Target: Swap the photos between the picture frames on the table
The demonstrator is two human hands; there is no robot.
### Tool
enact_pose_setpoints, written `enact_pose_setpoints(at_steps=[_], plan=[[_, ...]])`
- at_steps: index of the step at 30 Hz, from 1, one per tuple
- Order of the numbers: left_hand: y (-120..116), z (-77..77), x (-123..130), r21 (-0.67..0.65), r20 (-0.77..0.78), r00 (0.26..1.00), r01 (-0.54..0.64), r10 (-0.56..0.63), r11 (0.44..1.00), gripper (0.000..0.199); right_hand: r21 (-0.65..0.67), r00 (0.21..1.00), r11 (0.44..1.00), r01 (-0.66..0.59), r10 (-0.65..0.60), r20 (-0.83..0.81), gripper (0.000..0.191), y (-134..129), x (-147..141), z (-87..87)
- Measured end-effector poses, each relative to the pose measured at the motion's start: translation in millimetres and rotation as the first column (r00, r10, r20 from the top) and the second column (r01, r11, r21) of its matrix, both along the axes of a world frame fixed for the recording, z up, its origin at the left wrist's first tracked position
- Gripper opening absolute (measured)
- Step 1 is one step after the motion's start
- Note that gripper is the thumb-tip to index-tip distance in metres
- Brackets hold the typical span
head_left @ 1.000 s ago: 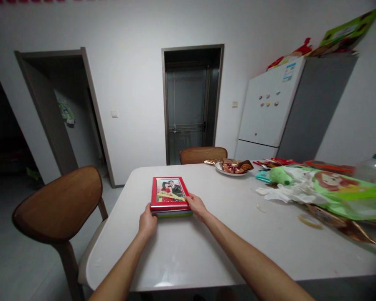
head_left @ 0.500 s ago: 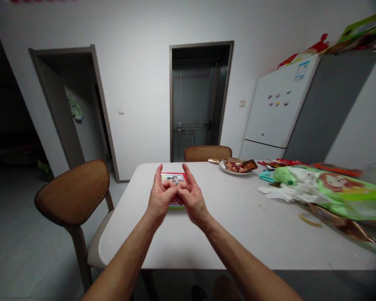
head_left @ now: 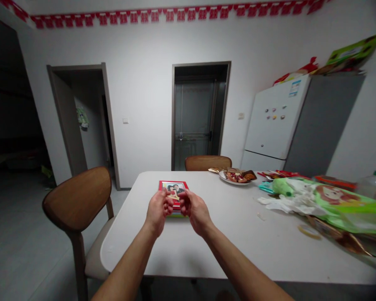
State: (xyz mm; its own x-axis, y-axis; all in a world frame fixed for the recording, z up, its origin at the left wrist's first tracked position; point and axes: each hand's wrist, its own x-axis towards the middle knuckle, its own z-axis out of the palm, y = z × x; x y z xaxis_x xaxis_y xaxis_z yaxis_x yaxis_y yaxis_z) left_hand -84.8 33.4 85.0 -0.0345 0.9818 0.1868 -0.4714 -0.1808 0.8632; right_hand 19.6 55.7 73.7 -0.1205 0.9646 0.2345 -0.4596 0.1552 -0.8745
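Observation:
My left hand (head_left: 157,209) and my right hand (head_left: 196,210) are raised over the white table (head_left: 238,234), palms turned toward each other. A small gap separates them. The fingers of both are curled in, and no object shows in either. Just beyond and partly behind them lies a red-bordered box or booklet (head_left: 181,184) with a picture of two people on its front. The fingertips of both hands cover parts of it; whether they touch it is hard to tell.
A plate of snacks (head_left: 236,177) sits at the table's far side. White crumpled tissue (head_left: 283,202) and a green bag (head_left: 341,209) lie on the right. A wooden chair (head_left: 78,196) stands at the left, another (head_left: 208,163) behind the table. A fridge (head_left: 275,121) is at the back right.
The raised index fingers have curled in, and the hands, whose fingertips met in the middle, have drawn slightly apart. The view has tilted up, showing red hangings along the wall top.

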Motion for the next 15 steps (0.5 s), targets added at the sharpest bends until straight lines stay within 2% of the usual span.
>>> enact_pose_setpoints(at_steps=[2, 4, 7, 10, 12, 13, 15], plan=[[4, -1.0, -3, -0.069, -0.032, 0.999, 0.042, -0.044, 0.997, 0.051, -0.073, 1.0, 0.997, -0.014, 0.016, 0.022, 0.046, 5, 0, -1.0], [6, -1.5, -4, -0.133, -0.066, 0.992, 0.094, -0.104, 0.987, 0.061, -0.133, 0.993, 0.986, -0.097, 0.104, 0.051, 0.056, 6, -1, -0.5], [7, -1.5, -2, -0.18, -0.094, 0.984, 0.131, -0.15, 0.975, 0.066, -0.187, 0.971, 0.961, -0.203, 0.223, 0.089, 0.061, 5, -7, 0.7], [10, -3.3, -2, -0.205, -0.103, 0.984, 0.123, -0.146, 0.971, 0.067, -0.179, 0.956, 0.964, -0.195, 0.228, 0.186, 0.061, 9, -13, -3.2], [12, -8.6, -3, -0.23, -0.111, 0.985, 0.105, -0.134, 0.967, 0.067, -0.069, 0.911, 0.993, -0.1, 0.119, 0.394, 0.06, 19, -16, -11.0], [13, -13.1, -4, -0.247, -0.116, 0.985, 0.094, -0.126, 0.964, 0.066, 0.043, 0.839, 0.998, -0.037, 0.007, 0.545, 0.059, 25, -16, -16.6], [16, -26.7, -6, -0.289, -0.126, 0.985, 0.074, -0.114, 0.954, 0.065, 0.293, 0.597, 0.956, 0.029, -0.252, 0.762, 0.049, 39, -15, -29.7]])
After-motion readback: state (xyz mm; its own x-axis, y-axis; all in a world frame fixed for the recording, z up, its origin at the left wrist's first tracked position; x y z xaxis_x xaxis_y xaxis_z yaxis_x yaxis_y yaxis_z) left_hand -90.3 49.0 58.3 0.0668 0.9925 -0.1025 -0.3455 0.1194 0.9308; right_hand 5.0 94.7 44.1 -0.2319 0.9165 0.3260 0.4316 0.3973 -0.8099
